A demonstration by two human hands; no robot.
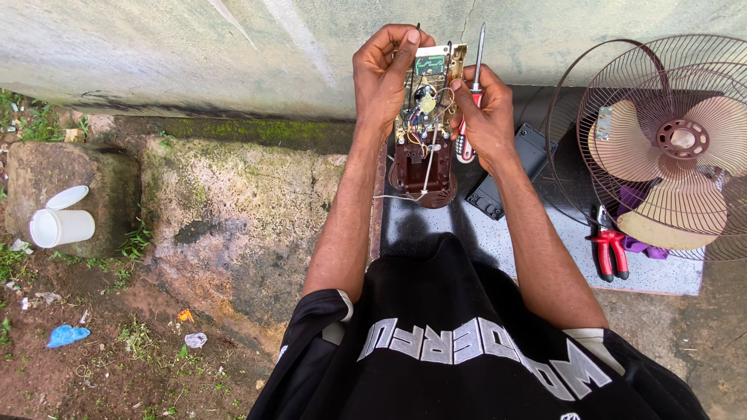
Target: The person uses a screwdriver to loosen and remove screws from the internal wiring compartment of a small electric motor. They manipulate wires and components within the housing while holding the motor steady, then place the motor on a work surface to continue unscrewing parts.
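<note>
Circuit board, bared and still wired to a dark red-brown plastic housing, is held up between both hands above the grey tabletop, in front of a pale stained wall. The left hand pinches the board's upper left edge, thumb and fingers closed narrowly on it. The right hand steadies the right edge while its grip also holds a red-handled screwdriver, shaft pointing up.

Judging by its look, the assembly is light but fragile: thin loose wires, small soldered parts and a little green display near the top would suffer from squeezing or tugging. The safest hold seems to be on the bare rims of the board or on the stiff housing below, never on the wires.

On the tabletop lie a black cover, red-handled pliers and a caged fan with pale blades. A white cup stands on a stone to the left, well apart.
</note>
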